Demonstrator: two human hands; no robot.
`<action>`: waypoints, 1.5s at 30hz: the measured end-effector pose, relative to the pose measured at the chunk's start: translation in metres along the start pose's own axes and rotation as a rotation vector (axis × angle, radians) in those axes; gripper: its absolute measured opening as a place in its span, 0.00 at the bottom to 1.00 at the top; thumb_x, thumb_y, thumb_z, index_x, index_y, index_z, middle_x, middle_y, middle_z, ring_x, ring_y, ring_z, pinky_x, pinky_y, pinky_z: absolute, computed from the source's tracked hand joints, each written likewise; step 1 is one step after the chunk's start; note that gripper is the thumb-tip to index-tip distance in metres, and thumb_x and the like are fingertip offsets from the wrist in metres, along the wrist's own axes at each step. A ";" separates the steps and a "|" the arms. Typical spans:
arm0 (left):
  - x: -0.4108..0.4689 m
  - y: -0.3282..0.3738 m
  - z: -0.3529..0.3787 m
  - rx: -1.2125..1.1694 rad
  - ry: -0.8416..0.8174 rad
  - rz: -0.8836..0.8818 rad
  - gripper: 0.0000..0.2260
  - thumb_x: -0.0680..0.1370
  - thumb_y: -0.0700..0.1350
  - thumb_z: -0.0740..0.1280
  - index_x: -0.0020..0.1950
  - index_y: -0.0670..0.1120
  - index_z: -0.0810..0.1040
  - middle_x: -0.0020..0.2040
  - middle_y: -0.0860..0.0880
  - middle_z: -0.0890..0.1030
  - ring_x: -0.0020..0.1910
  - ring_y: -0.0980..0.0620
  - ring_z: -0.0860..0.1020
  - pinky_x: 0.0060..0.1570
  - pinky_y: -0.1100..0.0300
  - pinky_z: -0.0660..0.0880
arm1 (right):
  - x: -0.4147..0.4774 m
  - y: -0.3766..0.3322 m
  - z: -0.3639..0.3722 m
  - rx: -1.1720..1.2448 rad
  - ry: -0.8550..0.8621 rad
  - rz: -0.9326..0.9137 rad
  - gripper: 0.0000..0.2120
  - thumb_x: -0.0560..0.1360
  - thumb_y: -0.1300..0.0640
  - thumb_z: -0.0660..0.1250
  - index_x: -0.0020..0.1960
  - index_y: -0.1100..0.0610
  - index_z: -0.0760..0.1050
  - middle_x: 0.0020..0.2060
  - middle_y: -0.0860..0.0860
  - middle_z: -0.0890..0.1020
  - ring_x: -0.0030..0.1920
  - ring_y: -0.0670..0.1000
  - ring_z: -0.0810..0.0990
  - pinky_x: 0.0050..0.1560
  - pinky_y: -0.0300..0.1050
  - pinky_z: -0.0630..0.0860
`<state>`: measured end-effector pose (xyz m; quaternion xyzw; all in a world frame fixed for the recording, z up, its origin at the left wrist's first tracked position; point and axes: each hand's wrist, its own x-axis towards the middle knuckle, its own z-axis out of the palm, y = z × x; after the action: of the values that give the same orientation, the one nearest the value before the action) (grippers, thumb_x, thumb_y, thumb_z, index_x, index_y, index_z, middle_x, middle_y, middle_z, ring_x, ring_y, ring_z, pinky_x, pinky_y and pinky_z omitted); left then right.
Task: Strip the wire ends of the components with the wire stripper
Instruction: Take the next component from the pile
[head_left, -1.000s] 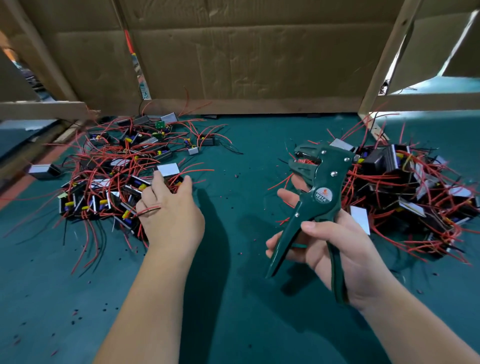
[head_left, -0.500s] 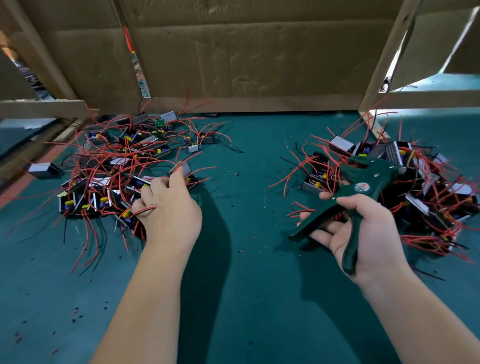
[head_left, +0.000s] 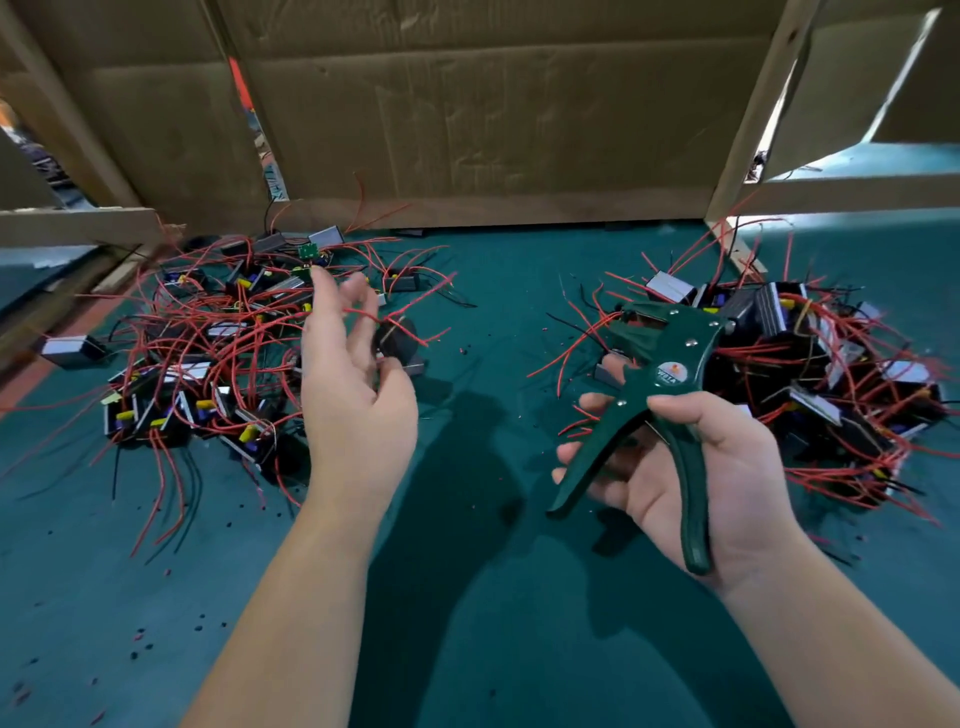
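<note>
Left hand (head_left: 358, 400) is raised over the left pile (head_left: 208, 338). Its fingers and thumb are closed loosely round a small dark component (head_left: 397, 332) — blurred, so the grip isn't crisp. Its red wire (head_left: 363, 313) trails across the fingers. Right hand (head_left: 711, 467) is wrapped round the green wire stripper (head_left: 667, 353), handles spread apart, head pointing toward the right pile (head_left: 841, 374) on the green worktop (head_left: 467, 597). Component looks light and rigid; wire looks thin, floppy, a bit springy — probably best pinched near its free end so it doesn't bend away from the tool. Tangled neighbours could drag along.
</note>
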<state>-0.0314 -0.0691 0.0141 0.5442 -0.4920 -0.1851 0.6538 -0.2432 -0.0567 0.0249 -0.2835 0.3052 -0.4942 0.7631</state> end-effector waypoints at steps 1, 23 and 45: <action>-0.001 0.001 0.000 0.001 -0.002 0.033 0.37 0.74 0.22 0.55 0.78 0.44 0.47 0.71 0.51 0.64 0.68 0.65 0.68 0.60 0.63 0.67 | 0.000 0.001 0.001 -0.003 -0.018 0.005 0.29 0.64 0.56 0.60 0.65 0.58 0.73 0.44 0.59 0.79 0.36 0.65 0.81 0.37 0.60 0.80; -0.011 -0.007 0.010 0.259 -0.308 0.116 0.47 0.72 0.36 0.73 0.76 0.60 0.44 0.66 0.63 0.66 0.35 0.58 0.79 0.42 0.69 0.75 | -0.003 0.014 0.008 -0.015 -0.161 0.181 0.32 0.57 0.55 0.65 0.62 0.56 0.77 0.62 0.65 0.76 0.35 0.65 0.80 0.37 0.61 0.80; -0.026 0.011 0.025 -0.288 -0.290 -0.053 0.29 0.65 0.22 0.51 0.38 0.54 0.80 0.47 0.55 0.81 0.49 0.55 0.80 0.47 0.61 0.76 | -0.002 0.006 0.009 0.122 -0.122 0.047 0.22 0.55 0.59 0.67 0.49 0.62 0.76 0.41 0.62 0.76 0.35 0.63 0.82 0.38 0.58 0.81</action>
<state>-0.0671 -0.0582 0.0109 0.4254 -0.5349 -0.3472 0.6421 -0.2338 -0.0512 0.0271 -0.2587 0.2338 -0.4757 0.8075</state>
